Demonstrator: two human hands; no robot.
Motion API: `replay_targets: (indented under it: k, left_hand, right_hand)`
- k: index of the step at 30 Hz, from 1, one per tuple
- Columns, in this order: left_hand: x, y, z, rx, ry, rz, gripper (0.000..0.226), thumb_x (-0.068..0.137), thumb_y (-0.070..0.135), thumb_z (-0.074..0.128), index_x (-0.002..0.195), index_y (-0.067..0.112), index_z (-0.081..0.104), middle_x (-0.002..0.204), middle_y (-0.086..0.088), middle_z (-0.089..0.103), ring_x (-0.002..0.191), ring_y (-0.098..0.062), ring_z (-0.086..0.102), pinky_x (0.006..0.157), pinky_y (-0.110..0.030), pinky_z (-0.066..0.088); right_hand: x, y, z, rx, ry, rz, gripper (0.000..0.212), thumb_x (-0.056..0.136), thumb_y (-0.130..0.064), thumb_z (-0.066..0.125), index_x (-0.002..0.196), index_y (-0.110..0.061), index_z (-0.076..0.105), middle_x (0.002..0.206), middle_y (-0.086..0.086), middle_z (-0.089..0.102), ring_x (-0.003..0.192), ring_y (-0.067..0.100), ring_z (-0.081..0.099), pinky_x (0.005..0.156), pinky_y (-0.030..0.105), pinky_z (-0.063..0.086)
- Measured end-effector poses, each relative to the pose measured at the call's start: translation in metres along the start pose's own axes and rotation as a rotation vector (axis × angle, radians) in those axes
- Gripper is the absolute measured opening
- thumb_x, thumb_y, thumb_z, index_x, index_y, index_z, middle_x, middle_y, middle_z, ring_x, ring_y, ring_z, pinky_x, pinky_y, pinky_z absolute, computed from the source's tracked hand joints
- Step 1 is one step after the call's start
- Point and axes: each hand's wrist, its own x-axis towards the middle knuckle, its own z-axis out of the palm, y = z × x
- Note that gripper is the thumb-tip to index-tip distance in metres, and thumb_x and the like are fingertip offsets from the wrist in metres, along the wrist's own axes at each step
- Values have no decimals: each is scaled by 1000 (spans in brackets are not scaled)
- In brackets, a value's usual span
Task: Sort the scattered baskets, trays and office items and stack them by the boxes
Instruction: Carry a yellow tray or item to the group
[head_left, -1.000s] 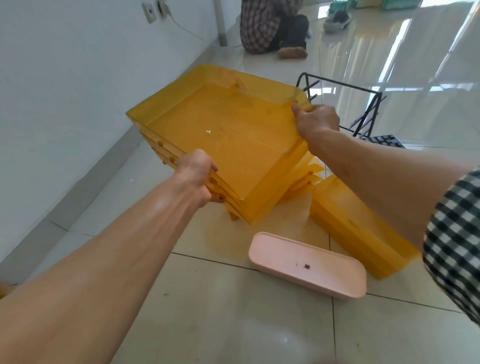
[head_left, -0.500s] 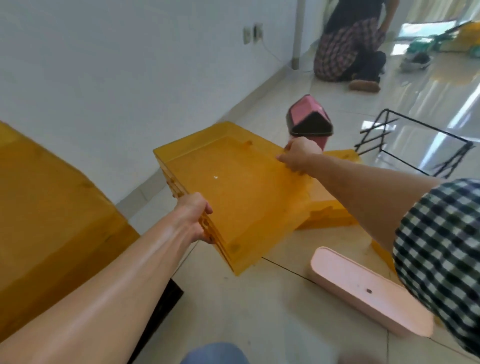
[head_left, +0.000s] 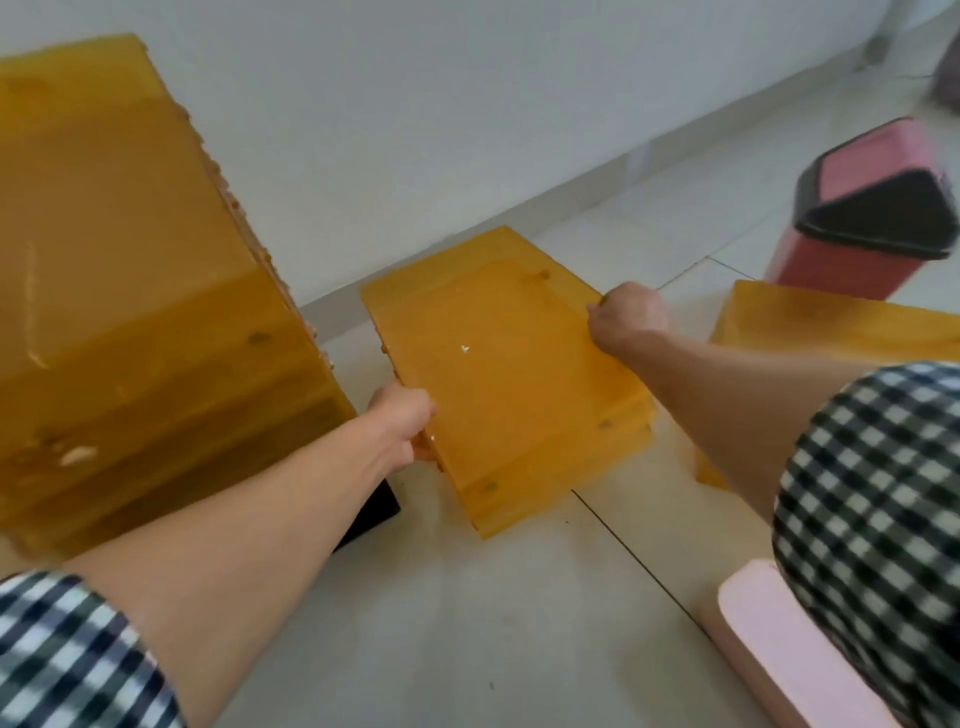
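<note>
**Tray stack swung left, now beside the tall pile**

Swung leftward since half a second ago, the stack of yellow trays (head_left: 511, 384) now hangs low over the tiled floor (head_left: 467, 623), near the wall (head_left: 467, 104) and just right of the tall yellow pile (head_left: 130, 291), which has come fully into view. The wire rack and the seated person have left the frame.

The left hand (head_left: 402, 426) grips the stack's near-left edge, fingers curled under it. The right hand (head_left: 628, 317) holds the far-right rim, fingers folded over the top. Whether the stack's underside touches the floor cannot be told.

A black object (head_left: 376, 506) shows under the pile's near corner. Further right lie another yellow tray (head_left: 831, 327), a pink swing-lid bin (head_left: 872, 218) and, at the frame's lower edge, a pale pink box (head_left: 769, 639).

Step in hand, as judged: carrying the gathered trays to their stacking place.

The next move probably calls for setting the stack down level beside the pile, or lifting it onto the pile. Either way both grips should stay until the trays rest squarely, because the nested layers look slightly offset and could slide.
</note>
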Motion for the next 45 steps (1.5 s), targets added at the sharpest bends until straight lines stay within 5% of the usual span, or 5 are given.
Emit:
replay_targets:
  k: [9, 13, 18, 27, 45]
  left_hand:
    - [29, -11, -3, 665, 299, 157, 52, 96, 3, 51, 146, 5, 37, 132, -16, 54, 112, -32, 57, 95, -42, 54]
    - [27, -17, 7, 895, 281, 204, 93, 96, 11, 58, 159, 11, -10, 163, -15, 8, 142, -37, 33, 113, -44, 38]
    - [31, -44, 9, 1434, 280, 338, 103, 91, 72, 45, 160, 15, -7, 153, -23, -42, 145, -43, -31, 122, -53, -10]
    - [36, -39, 14, 1793, 172, 412, 110, 78, 93, 27, 161, 25, 5, 164, -23, 15, 151, -45, 11, 120, -62, -8]
    - [54, -27, 8, 1799, 259, 125, 104, 88, 78, 43, 161, 17, 2, 165, -23, 8, 150, -48, 9, 119, -60, -5]
  right_hand:
    - [20, -14, 75, 129, -42, -15, 38, 101, -44, 55, 102, -10, 73, 80, 4, 59, 69, 22, 53, 67, 31, 44]
    - [22, -16, 86, 169, -60, 26, 38, 100, -45, 57, 101, -10, 72, 81, 5, 60, 69, 22, 53, 67, 31, 43]
    - [24, -5, 73, 49, -127, -41, 49, 94, -59, 55, 82, -11, 57, 68, 1, 53, 56, 17, 47, 46, 23, 29]
    - [25, 3, 65, 125, -389, 60, 47, 97, -59, 54, 104, -13, 56, 82, 7, 60, 70, 29, 66, 57, 34, 56]
    - [10, -42, 91, 273, -355, 34, 21, 86, -34, 56, 79, -14, 54, 79, 5, 57, 68, 21, 57, 50, 28, 40]
